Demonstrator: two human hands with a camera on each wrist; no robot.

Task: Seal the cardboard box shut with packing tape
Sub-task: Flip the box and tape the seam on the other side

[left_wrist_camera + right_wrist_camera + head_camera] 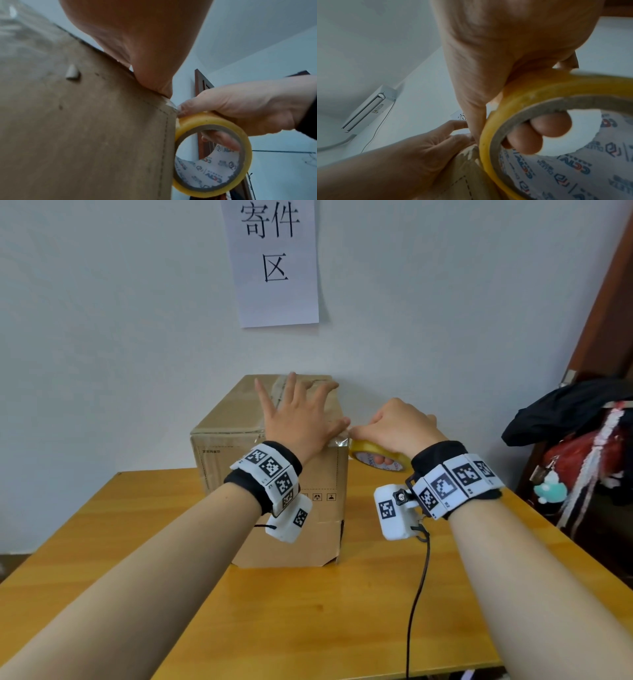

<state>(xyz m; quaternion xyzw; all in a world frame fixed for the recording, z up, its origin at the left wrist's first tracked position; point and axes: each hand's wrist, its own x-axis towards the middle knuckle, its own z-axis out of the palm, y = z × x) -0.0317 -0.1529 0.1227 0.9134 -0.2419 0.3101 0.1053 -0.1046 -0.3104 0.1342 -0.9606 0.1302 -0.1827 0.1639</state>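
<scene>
- Two hands work at the cardboard box [274, 460], which stands on the table [308, 611]
- left hand [298, 419] lies flat, fingers spread, on the top
- right hand [397, 429] grips the tape roll [373, 453] beside the corner, fingers through its core
- box seems stiff and light; tape film thin and sticky, perhaps tearing easily

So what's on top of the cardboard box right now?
The left hand lies spread flat on the cardboard box, over clear tape. The seam beneath the palm is hidden.

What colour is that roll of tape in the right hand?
Yellow, with a grey-brown cardboard core; the tape roll held by the right hand shows best in the left wrist view.
</scene>
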